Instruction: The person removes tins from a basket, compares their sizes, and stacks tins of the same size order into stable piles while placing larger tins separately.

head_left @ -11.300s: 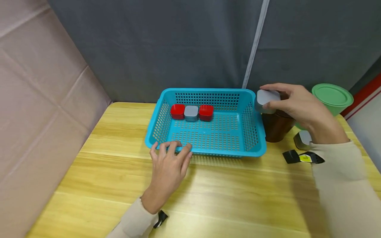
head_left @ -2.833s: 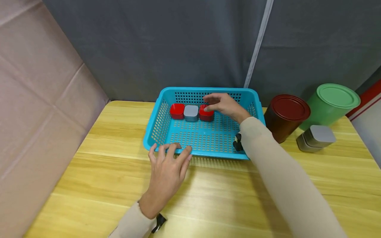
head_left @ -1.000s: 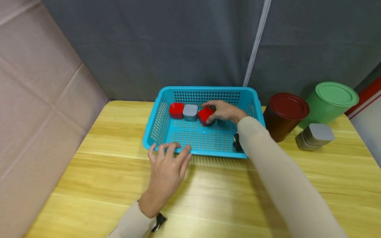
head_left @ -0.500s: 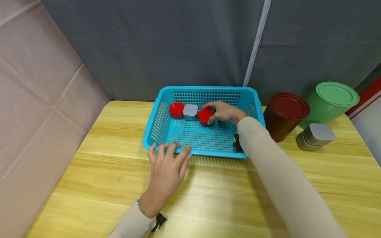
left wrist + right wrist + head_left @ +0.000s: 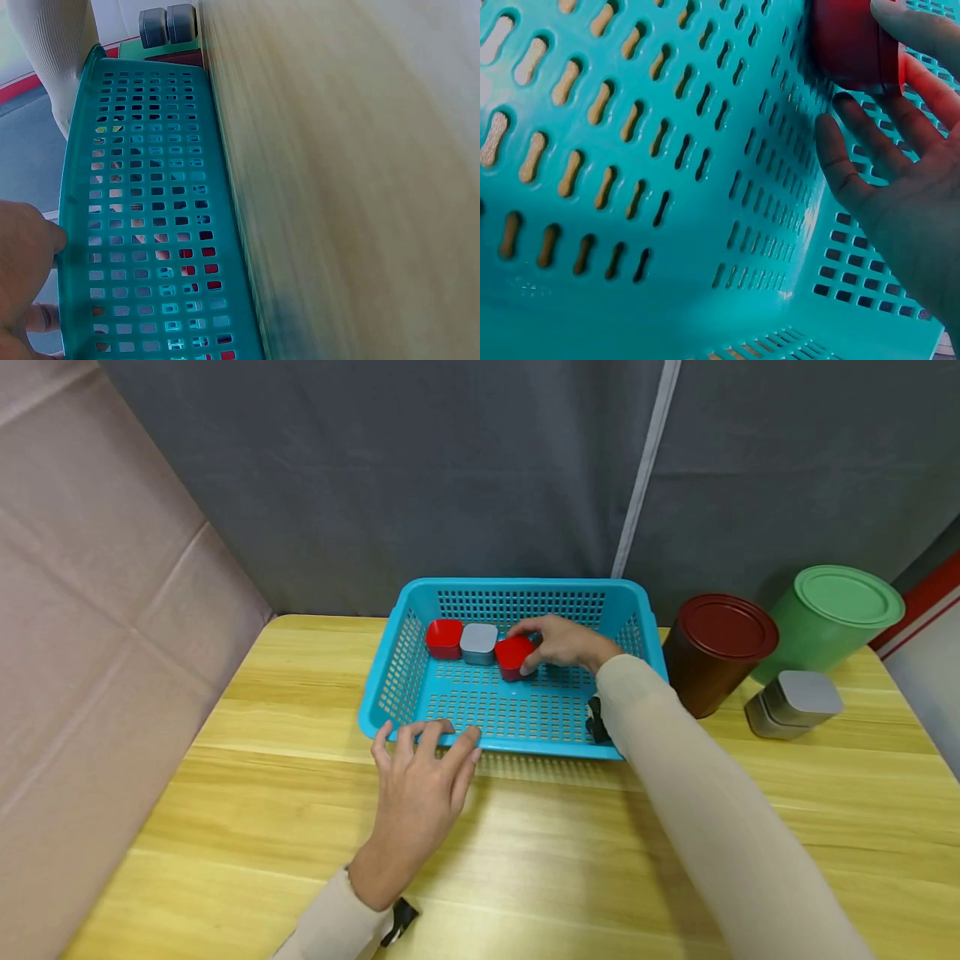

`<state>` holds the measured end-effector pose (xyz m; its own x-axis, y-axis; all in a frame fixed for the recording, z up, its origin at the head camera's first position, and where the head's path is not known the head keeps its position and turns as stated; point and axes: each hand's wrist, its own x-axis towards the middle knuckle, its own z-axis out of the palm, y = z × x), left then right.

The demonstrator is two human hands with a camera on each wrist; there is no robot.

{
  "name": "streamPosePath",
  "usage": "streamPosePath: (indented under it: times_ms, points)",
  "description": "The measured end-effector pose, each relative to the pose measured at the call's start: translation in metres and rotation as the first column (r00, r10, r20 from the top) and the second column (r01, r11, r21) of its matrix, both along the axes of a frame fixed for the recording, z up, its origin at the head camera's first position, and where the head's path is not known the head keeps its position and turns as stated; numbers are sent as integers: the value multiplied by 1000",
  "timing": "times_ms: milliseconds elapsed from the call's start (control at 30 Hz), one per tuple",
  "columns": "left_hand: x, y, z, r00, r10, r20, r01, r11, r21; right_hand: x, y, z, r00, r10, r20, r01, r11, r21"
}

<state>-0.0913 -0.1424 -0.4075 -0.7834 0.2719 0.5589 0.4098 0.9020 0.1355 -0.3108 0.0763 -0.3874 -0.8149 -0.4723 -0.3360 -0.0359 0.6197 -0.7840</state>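
Observation:
My right hand (image 5: 561,642) pinches a small red rounded-square box (image 5: 514,655) between thumb and fingers, inside a turquoise plastic basket (image 5: 517,747). This box sits a little askew against a grey box (image 5: 479,643), whose other side adjoins a second red box (image 5: 445,638). In the right wrist view, the held red box (image 5: 855,45) shows a seam near one end. My left hand (image 5: 420,802) holds the basket's front rim, its fingers bent over the edge. The left wrist view catches part of that hand (image 5: 26,262) beside the perforated wall (image 5: 157,202).
Right of the basket stand a brown canister (image 5: 708,660) with a dark red lid and a green lidded canister (image 5: 840,618). Two grey boxes (image 5: 795,703) are stacked in front of them. A grey curtain (image 5: 450,477) hangs behind the wooden table (image 5: 247,810).
Earlier, my right hand carried a grey box near the brown canister; it now tops another grey box. That hand has since gripped the red box, turned it and shifted it slightly left.

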Motion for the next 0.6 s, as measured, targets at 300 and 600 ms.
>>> streamPosePath:
  times_ms: [300,600]
  points:
    - [0,0,1,1000,3,-4,-3,1000,-4,-1,-1,2,999,13,-47,-14,1000,-5]
    - [0,-1,0,1000,-2,-16,2,1000,-7,1,2,8,999,1,-51,-2,1000,-23]
